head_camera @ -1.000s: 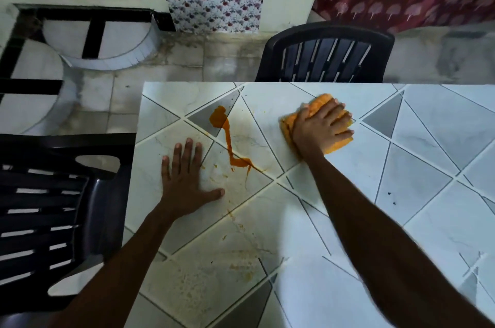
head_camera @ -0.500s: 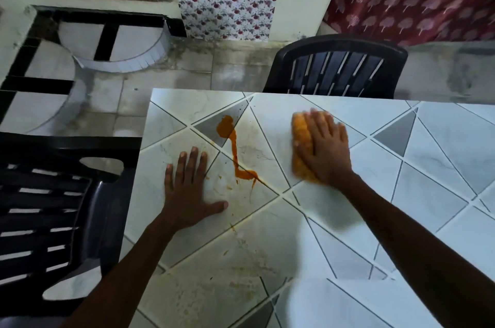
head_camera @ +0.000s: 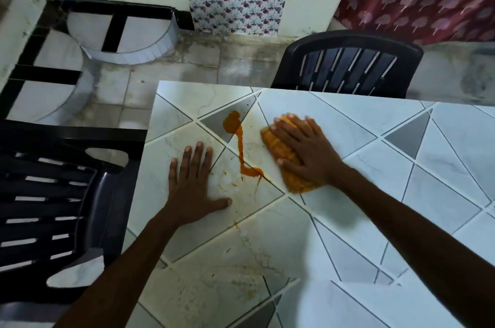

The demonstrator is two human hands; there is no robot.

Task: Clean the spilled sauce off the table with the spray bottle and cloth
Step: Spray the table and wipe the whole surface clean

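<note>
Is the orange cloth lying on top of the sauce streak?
No: the orange cloth, pressed by the right hand, lies beside the sauce streak, which is fully uncovered.

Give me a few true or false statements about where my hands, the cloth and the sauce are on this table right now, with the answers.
1. The right hand presses flat on the orange cloth. True.
2. The left hand holds a spray bottle. False: it lies flat on the table with straight fingers, and no spray bottle is in view.
3. The cloth covers all of the sauce. False: the blob and its streak lie bare between the two hands.
4. A black chair stands at the table's far edge. True.
</note>
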